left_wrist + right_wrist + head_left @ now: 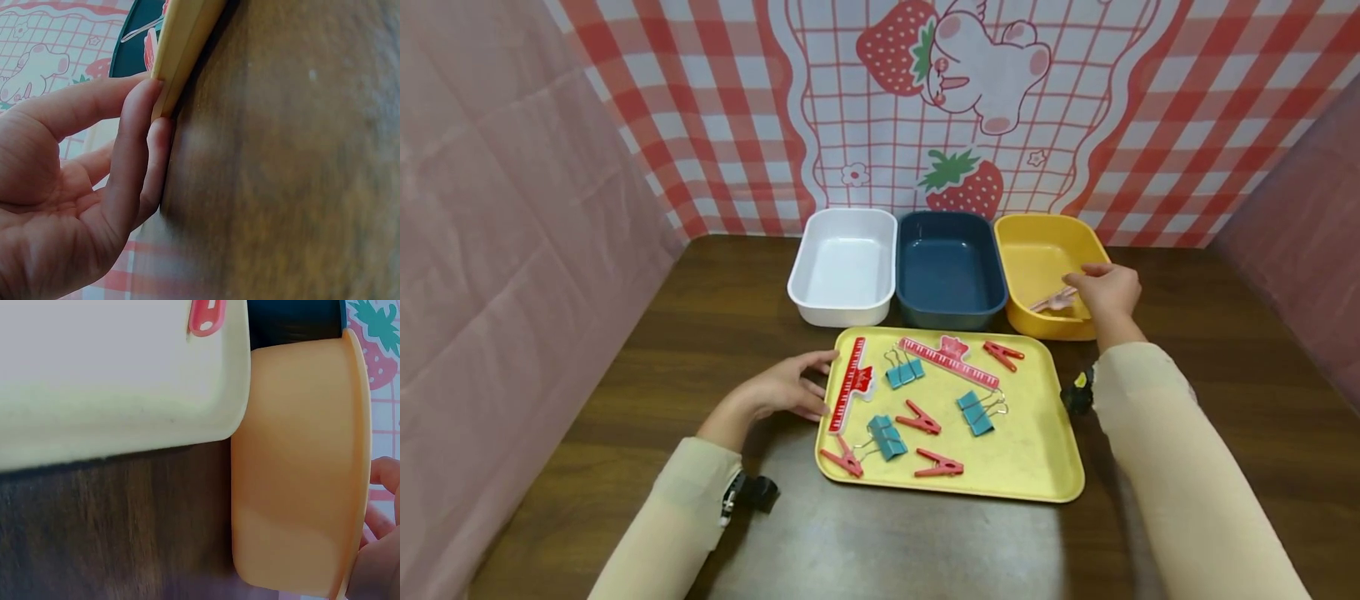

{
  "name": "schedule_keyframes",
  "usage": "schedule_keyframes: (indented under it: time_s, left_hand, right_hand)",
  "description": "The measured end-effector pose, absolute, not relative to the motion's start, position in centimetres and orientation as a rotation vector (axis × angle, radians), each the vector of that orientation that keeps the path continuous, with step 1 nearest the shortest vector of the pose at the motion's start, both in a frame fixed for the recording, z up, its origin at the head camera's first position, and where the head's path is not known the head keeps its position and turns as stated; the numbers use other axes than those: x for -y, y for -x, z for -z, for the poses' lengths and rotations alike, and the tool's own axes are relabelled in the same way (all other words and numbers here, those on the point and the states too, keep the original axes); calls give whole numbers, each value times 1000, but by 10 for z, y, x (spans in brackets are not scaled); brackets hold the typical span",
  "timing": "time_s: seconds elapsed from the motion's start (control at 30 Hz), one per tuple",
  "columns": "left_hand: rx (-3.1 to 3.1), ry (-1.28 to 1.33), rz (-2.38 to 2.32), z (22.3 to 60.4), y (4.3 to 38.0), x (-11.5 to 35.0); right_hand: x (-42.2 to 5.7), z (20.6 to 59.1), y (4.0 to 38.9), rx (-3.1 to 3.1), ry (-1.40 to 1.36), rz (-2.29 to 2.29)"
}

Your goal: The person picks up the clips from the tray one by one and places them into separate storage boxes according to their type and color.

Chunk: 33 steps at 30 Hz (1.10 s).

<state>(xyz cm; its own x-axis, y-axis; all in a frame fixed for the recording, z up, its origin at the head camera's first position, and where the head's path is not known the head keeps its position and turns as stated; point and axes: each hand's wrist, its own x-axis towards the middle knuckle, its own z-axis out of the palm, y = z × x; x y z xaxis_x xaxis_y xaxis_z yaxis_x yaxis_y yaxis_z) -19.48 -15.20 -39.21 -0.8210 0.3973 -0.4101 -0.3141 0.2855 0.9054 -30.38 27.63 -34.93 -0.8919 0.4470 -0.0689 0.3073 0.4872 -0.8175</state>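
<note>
My left hand (790,387) is at the left edge of the yellow tray (1037,450), its fingertips touching the rim. In the left wrist view its fingers lie against the tray's side. Beside it on the tray is a long red clip with a piano-key pattern (847,387); a pinker one (951,360) lies toward the back. My right hand (1108,292) reaches over the yellow bin (1018,242). A pale pink clip (1058,300) shows inside, right at the fingertips; I cannot tell whether they hold it. The right wrist view hides those fingertips behind the bin's rim.
Teal binder clips (904,373) and several red clothespins (940,463) are spread over the tray. Behind it, a white bin (842,317) and a dark blue bin (951,320) stand left of the yellow one. A checked curtain (730,125) hangs at the back of the wooden table (700,283).
</note>
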Motion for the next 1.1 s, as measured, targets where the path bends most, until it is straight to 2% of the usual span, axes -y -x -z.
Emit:
schedule_keyframes:
  time_s: [1.1]
  left_hand:
    - [-2003, -58, -1572, 392, 193, 150]
  right_hand:
    - [-281, 351, 280, 2328, 688, -1564]
